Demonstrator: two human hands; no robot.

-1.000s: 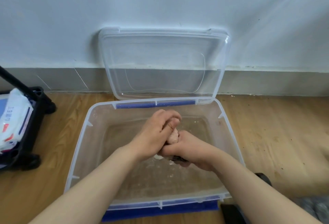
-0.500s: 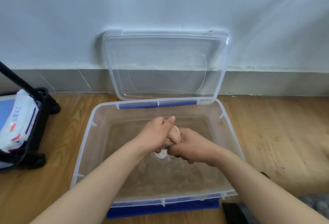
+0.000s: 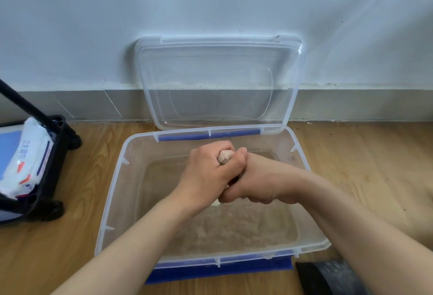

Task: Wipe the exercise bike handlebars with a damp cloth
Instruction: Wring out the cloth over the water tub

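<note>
- Cloth (image 3: 225,156): twisted into a tight pinkish roll, held above the water in the clear plastic tub (image 3: 112,189); only the top end shows between the fists, with a pale scrap poking out below.
- Likely soft, limp and light, though heavier and slippery while soaked; no risk of breakage, only of dripping.
- Best taken along its length with both fists, one stacked on the other, for wringing; afterwards bunched or folded into one palm for wiping.
- Left hand (image 3: 206,177): grip clenched round the upper part of the cloth, thumb side up.
- Right hand (image 3: 255,183): grip clenched round the lower part, pressed against the left hand.
- Water in the tub shallow and murky, rippled beneath the hands.
- Lid (image 3: 220,83) propped upright against the wall (image 3: 210,1) behind the tub.
- Tub resting on the wooden floor (image 3: 363,165).
- Black cart (image 3: 50,175) to the left, well apart, holding a pack of wipes (image 3: 25,158).
- No handlebars in view.
</note>
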